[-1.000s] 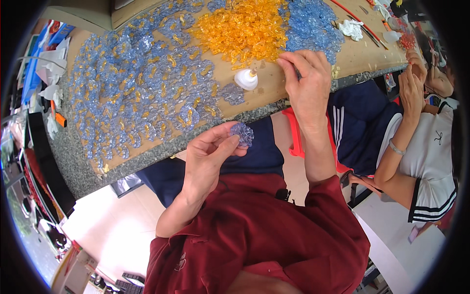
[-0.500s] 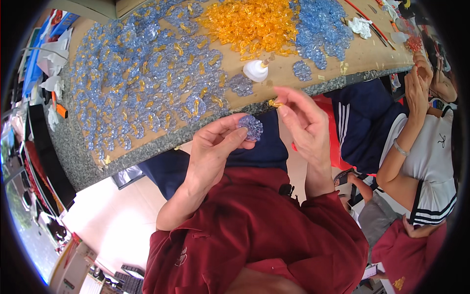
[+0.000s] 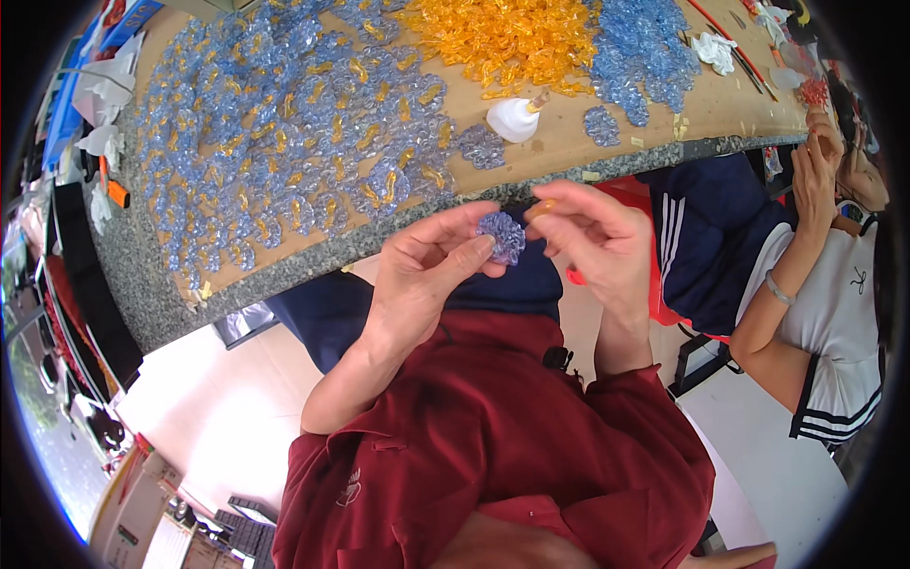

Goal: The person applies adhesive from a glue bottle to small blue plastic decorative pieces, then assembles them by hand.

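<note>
My left hand pinches a translucent blue flower-shaped plastic piece between thumb and fingers, just off the table's front edge. Close to its right side, my right hand grips a small translucent yellow plastic piece at its fingertips. The two pieces look very near each other; whether they touch I cannot tell. Beyond my hands, a white squeeze bottle lies on the table between two loose blue flower pieces, one on its left and one on its right.
Blue pieces with yellow parts on them cover the table's left side. A heap of orange-yellow pieces and a blue heap lie at the back. Crumpled white tissue sits near long thin rods. Another person's hands work at right.
My right hand has brought the yellow piece down beside the blue one. My left hand has shifted slightly right. At lower right, a person in red has mostly left view.
</note>
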